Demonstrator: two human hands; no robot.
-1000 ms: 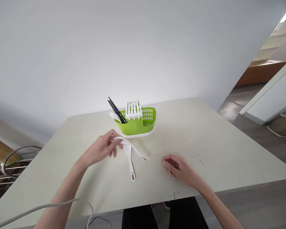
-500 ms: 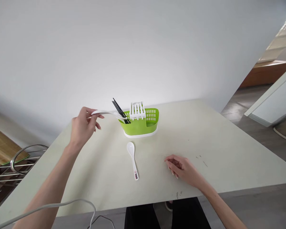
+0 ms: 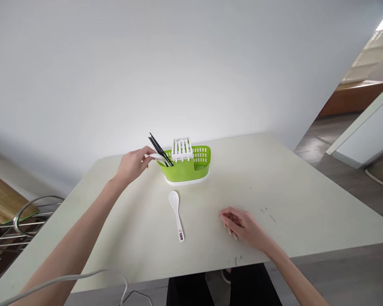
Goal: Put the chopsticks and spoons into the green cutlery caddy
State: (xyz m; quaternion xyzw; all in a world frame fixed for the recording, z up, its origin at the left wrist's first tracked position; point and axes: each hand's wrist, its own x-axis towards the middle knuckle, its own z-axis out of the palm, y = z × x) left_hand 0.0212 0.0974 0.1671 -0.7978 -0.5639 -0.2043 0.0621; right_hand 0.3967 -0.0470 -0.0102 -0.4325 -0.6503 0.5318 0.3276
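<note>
My left hand pinches a white spoon at the left end of a green utensil basket. Part of that spoon lies inside the basket, and my fingers cover its outer end. Black chopsticks lean out of the same left compartment, tilted to the left. A white slatted rack sits over the basket's middle. In front of the basket, a second white spoon lies flat on the table, bowl end away from me. My right hand rests on the table to the right of it, fingers loosely curled.
The pale table meets a white wall at the back. At the left edge stands a metal wire rack with a wooden board. A grey cable crosses the lower left, in front of my forearm.
My left hand has moved right, up to the basket, and the spoon it holds has gone further into the left compartment. My right hand has stayed in place.
</note>
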